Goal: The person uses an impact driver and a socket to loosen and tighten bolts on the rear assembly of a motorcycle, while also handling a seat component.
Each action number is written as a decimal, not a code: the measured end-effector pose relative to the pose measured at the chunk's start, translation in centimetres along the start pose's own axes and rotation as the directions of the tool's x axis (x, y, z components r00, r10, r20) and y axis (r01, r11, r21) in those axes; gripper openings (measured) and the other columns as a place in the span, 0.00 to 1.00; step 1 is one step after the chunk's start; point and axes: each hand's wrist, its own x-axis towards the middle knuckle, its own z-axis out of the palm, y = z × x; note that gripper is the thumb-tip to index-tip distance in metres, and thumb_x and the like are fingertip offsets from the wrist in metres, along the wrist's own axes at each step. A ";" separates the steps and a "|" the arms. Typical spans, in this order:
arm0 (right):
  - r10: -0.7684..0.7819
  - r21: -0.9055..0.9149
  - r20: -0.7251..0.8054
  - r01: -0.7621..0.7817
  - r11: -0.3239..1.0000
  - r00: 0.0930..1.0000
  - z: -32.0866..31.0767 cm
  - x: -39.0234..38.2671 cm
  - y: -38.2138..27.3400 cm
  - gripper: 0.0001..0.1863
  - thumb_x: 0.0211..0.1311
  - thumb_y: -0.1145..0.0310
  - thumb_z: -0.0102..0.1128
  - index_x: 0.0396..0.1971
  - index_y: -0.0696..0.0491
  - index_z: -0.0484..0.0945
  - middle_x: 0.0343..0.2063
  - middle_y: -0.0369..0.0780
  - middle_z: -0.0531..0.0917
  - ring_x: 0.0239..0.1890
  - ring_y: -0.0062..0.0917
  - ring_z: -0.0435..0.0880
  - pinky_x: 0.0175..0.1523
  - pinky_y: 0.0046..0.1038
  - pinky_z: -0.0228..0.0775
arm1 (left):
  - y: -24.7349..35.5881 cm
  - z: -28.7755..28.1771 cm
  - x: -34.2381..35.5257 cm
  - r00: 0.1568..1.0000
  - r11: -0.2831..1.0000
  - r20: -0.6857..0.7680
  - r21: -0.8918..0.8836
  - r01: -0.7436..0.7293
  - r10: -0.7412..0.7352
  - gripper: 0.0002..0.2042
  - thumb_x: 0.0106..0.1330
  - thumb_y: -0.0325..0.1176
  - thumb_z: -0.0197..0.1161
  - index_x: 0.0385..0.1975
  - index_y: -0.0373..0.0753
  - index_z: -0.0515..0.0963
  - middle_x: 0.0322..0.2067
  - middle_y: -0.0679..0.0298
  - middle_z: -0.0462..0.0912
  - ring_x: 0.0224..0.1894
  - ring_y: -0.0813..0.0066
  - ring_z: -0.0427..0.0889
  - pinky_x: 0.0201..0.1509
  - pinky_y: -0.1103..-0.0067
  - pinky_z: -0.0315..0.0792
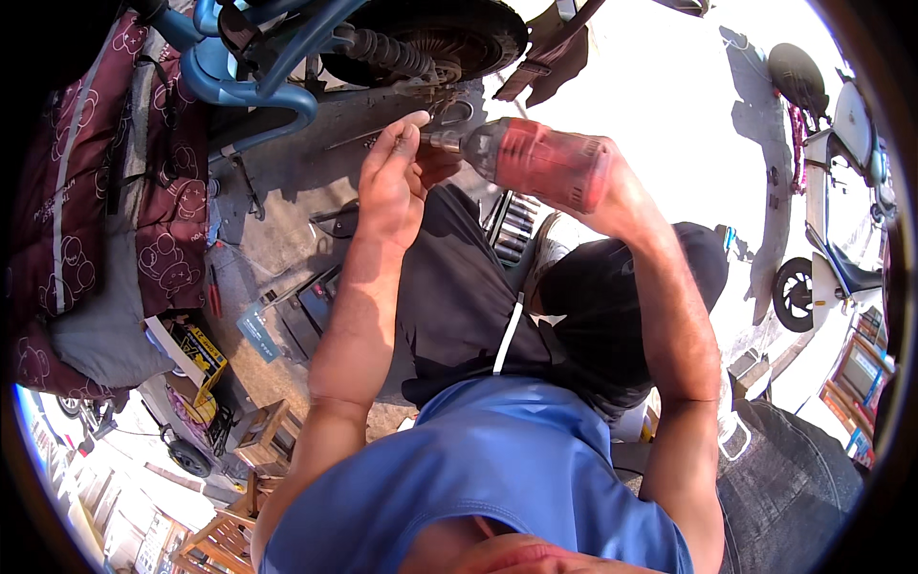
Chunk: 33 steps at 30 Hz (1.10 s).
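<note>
Head view shows a red and black power driver (550, 165) between the two hands, its body running from the right hand up to the fingertips of the left. The right hand (623, 199) is wrapped about the rear of the driver and holds it roughly level; the driver is blurred, and its grip is mostly hidden. The left hand (390, 187) is at the driver's front end, thumb and forefinger brought narrowly together beside the metal nose (443, 142), the other fingers curled beneath it. Whether those fingers pinch the nose or some small piece there, I cannot tell.

Just beyond the left hand is a dark wheel (497, 43), with a coil-spring shock absorber (387, 53) beside it. Bent blue frame tubes (244, 93) lie beyond the left hand and to its left. Farther left of that hand hangs a maroon quilted cover (177, 210) with pale bear outlines.

Below the driver, nearer the body than either hand, a case of sockets (514, 230) sits between the black-trousered legs. Left of the left forearm, a red-handled tool (214, 293) and a yellow and black box (203, 356) lie nearer the body than the hand. Well to the right of the right hand stands a white scooter (824, 215).
</note>
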 end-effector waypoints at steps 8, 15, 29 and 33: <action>-0.187 -0.370 -0.077 0.146 0.918 0.979 -25.2 -13.3 -3.2 0.13 0.55 0.69 0.69 0.37 0.61 0.81 0.31 0.40 0.82 0.28 0.26 0.81 0.30 0.27 0.72 | 13.9 7.7 -3.1 0.694 0.797 0.600 0.148 -0.586 0.399 0.30 0.72 0.50 0.58 0.57 0.25 0.71 0.43 0.47 0.83 0.45 0.57 0.83 0.47 0.64 0.80; 0.075 0.343 -0.568 0.152 0.927 0.820 -34.9 -10.1 5.2 0.26 0.56 0.73 0.63 0.56 0.61 0.76 0.33 0.39 0.79 0.32 0.21 0.75 0.38 0.23 0.66 | 26.7 14.4 5.0 0.606 0.741 0.509 -0.102 -0.663 0.612 0.25 0.76 0.44 0.47 0.58 0.26 0.71 0.50 0.44 0.80 0.53 0.50 0.80 0.60 0.60 0.72; 0.316 0.170 -0.047 -0.304 0.937 0.948 -47.4 29.2 15.5 0.10 0.55 0.68 0.67 0.35 0.57 0.82 0.21 0.34 0.79 0.23 0.17 0.76 0.29 0.24 0.69 | 24.1 30.6 22.2 0.814 0.440 -0.005 0.843 -0.309 0.581 0.24 0.69 0.27 0.65 0.61 0.27 0.65 0.53 0.51 0.78 0.55 0.70 0.78 0.59 0.78 0.73; 0.129 0.093 0.235 -0.154 0.984 0.963 -40.8 37.2 21.4 0.14 0.50 0.69 0.69 0.37 0.60 0.83 0.27 0.40 0.85 0.30 0.22 0.80 0.39 0.29 0.75 | 21.7 31.1 20.5 0.782 0.158 -0.036 0.984 -0.081 0.622 0.22 0.65 0.31 0.66 0.56 0.28 0.71 0.52 0.51 0.79 0.56 0.59 0.78 0.65 0.67 0.68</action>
